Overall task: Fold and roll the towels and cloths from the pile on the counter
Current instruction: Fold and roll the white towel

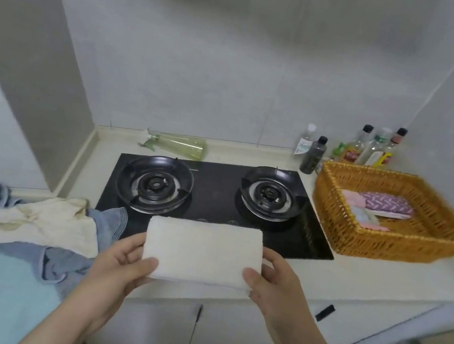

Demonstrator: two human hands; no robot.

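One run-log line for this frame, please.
left hand + right hand: hold folded white towel | pile: unfolded | wicker basket: folded cloths inside

This is a home kitchen. A black glass gas hob (215,200) is sunk into a pale counter (382,276), with two ringed burners, the left burner (154,183) at nine o'clock of the hob's middle and the right burner (271,193) at three. Pale wall tiles (208,63) rise behind at twelve o'clock. In the corner at one o'clock stands a cluster of condiment bottles (374,148); a green spray bottle (178,144) lies on its side at eleven. A wicker basket (389,238) holding folded cloths (385,203) sits at three o'clock. White cupboard doors (227,325) with dark handles close the space under the counter at six. A pile of towels and cloths (31,223) lies at eight o'clock.
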